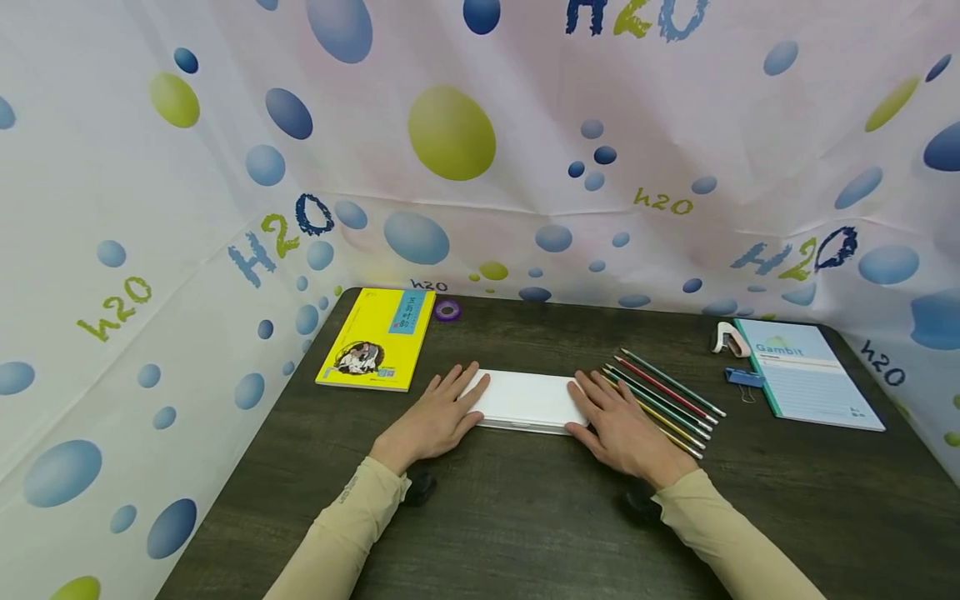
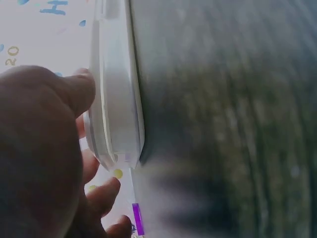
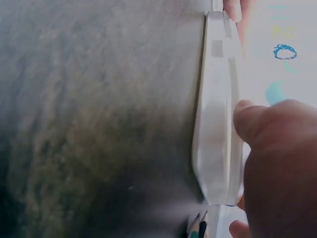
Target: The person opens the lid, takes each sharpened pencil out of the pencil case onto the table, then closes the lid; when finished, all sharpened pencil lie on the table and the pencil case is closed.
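A flat white case [image 1: 528, 398], closed and wider than deep, lies on the dark table between both hands. My left hand [image 1: 431, 417] rests on its left end, fingers spread and fairly straight. On the right end lies my right hand [image 1: 621, 427], also with spread fingers. In the left wrist view the thumb [image 2: 79, 91] touches the upper edge of the case [image 2: 119, 94], whose side wall faces the camera. The right wrist view has the right thumb [image 3: 247, 121] at the top edge of the case [image 3: 215, 124] likewise.
Several pencils [image 1: 667, 392] lie beside the right hand. At the far left are a yellow book [image 1: 375, 354] and a purple tape roll [image 1: 447, 311]. To the right sit a notebook [image 1: 817, 383], a blue binder clip [image 1: 744, 377] and a white-and-pink stapler [image 1: 731, 340]. A patterned curtain [image 1: 525, 192] hangs behind.
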The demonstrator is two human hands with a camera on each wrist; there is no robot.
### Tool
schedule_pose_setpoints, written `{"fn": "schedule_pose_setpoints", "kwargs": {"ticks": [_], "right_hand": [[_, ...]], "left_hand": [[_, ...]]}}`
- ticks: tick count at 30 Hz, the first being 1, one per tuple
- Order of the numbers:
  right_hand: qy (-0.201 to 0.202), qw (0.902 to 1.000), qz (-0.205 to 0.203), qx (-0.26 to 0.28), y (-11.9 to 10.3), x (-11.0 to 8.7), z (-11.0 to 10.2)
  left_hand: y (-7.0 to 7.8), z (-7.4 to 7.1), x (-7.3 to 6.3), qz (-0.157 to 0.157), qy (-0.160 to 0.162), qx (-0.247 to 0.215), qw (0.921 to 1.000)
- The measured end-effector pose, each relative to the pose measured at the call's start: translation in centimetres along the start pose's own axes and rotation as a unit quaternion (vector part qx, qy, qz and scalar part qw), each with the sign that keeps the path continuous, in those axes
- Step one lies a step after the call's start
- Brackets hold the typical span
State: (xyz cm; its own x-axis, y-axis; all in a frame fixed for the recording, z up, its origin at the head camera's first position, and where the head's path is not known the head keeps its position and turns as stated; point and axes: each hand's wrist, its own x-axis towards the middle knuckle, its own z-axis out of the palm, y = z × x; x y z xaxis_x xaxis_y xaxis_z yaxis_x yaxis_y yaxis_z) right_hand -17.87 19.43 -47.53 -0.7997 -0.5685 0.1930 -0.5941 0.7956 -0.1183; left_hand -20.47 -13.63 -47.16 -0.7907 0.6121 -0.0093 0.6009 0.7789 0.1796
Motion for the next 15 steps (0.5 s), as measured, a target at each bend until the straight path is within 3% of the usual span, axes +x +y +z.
{"fn": "schedule_pose_setpoints", "kwargs": {"ticks": [15], "right_hand": [[0.004,1.0000,0.006,-0.005,-0.13,-0.09,-0.16]], "left_hand": [[0.28,-0.09,-0.10,-0.003,0.007,0.006,1.0000]]}}
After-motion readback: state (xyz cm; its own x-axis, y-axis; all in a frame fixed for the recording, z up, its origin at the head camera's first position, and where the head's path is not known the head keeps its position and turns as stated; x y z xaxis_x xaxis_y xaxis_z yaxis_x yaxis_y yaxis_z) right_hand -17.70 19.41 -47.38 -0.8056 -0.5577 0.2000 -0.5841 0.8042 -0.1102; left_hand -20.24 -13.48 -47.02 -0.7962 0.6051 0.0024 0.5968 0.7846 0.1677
